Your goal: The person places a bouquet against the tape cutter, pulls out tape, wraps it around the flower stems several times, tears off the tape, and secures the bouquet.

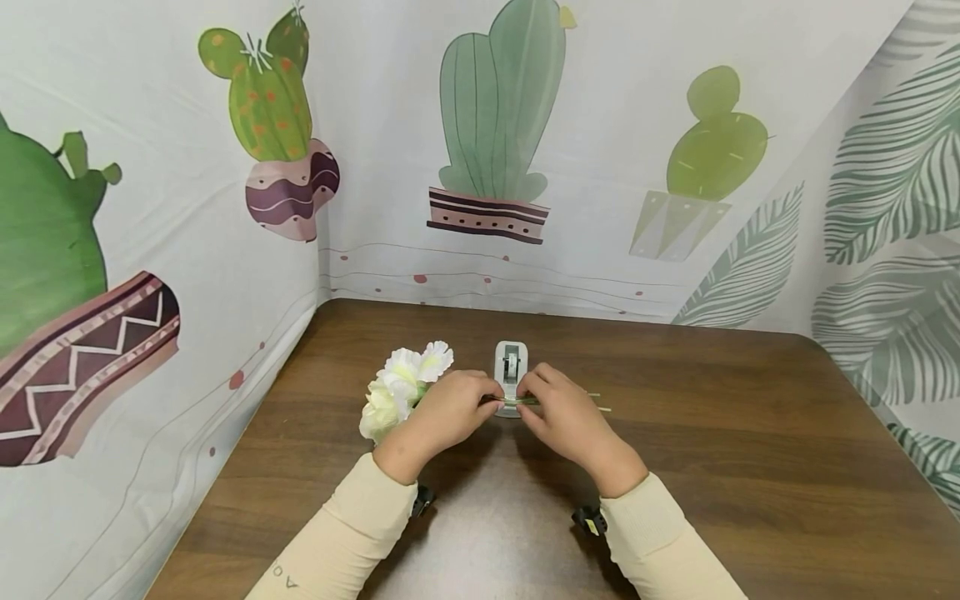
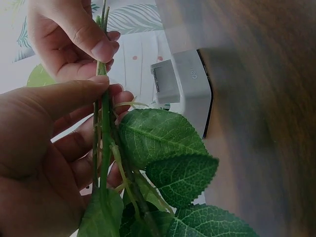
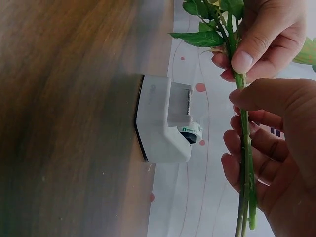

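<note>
The bunched green stems [image 3: 246,143] are off the worktop [image 1: 750,417], held roughly crosswise over the near end of the tape dispenser [image 3: 160,121]. The left hand [image 1: 450,408] grips them between thumb and fingers just below the leaves [image 2: 160,138]; the right hand [image 1: 566,417] pinches the bunch right beside it, nearer the cut ends, with its fingers bent around the stems. The white flowers [image 1: 403,379] spread out on the far side of the left hand, and the bare ends poke past the right one.

The step in hand appears to be gathering the stems and lining them up into one tight bundle. Judging from this pose, the next move calls for one steady pinch to keep the bunch together, so that the other hand can let go without the stems fanning apart. The tape roll [image 3: 191,133] sits in the dispenser; whether any strip is drawn out or round the stems, I cannot tell.

Beyond the dispenser, the far edge of the worktop meets a cactus-print cloth [image 1: 375,142], with a short stretch of wood between. The left edge is the closer side, past the flowers; the broadest open room lies to the right. The near edge is out of view.
</note>
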Available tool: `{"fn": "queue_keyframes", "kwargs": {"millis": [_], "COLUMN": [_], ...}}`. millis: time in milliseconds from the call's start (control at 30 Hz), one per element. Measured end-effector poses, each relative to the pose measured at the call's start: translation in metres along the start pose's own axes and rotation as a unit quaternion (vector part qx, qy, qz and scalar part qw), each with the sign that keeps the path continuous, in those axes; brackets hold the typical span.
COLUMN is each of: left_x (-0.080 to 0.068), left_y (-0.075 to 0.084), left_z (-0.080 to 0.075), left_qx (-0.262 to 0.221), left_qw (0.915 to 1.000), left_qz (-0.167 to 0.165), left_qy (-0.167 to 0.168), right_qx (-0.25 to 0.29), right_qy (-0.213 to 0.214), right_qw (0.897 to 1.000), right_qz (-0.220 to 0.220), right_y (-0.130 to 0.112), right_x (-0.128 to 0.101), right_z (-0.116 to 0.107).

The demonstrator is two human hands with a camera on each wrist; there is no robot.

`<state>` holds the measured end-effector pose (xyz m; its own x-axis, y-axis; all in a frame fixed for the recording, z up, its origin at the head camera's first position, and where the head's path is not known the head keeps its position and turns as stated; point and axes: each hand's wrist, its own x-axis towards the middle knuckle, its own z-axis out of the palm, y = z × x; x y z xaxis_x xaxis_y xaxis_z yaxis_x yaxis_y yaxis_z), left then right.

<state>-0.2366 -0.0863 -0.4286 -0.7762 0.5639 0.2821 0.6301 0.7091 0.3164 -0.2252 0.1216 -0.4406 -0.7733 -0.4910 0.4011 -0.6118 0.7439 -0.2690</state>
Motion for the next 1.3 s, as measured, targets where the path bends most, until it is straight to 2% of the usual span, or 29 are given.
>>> {"fn": "queue_keyframes", "kwargs": {"millis": [567, 700, 933, 1133, 1300], "left_x": [0.001, 0.001, 0.002, 0.002, 0.002], "left_y": [0.001, 0.003, 0.003, 0.004, 0.003], "left_z": [0.000, 0.000, 0.006, 0.008, 0.010], "left_qx": [-0.029, -0.022, -0.008, -0.014, 0.007], "left_qw": [0.9996, 0.9997, 0.9987, 0.9983, 0.9989], "left_qz": [0.003, 0.003, 0.015, 0.007, -0.004], "left_qy": [-0.003, 0.008, 0.048, 0.056, 0.045], "right_qx": [0.005, 0.000, 0.004, -0.001, -0.003], "right_qy": [-0.002, 0.005, 0.006, 0.001, -0.002], "right_qw": [1.000, 1.000, 1.000, 1.000, 1.000], "right_qz": [0.004, 0.003, 0.009, 0.016, 0.014], "right_y": [-0.003, -0.003, -0.003, -0.003, -0.003], "right_x": [0.001, 0.001, 0.001, 0.000, 0.001], "right_z": [0.000, 0.002, 0.005, 0.007, 0.008]}}
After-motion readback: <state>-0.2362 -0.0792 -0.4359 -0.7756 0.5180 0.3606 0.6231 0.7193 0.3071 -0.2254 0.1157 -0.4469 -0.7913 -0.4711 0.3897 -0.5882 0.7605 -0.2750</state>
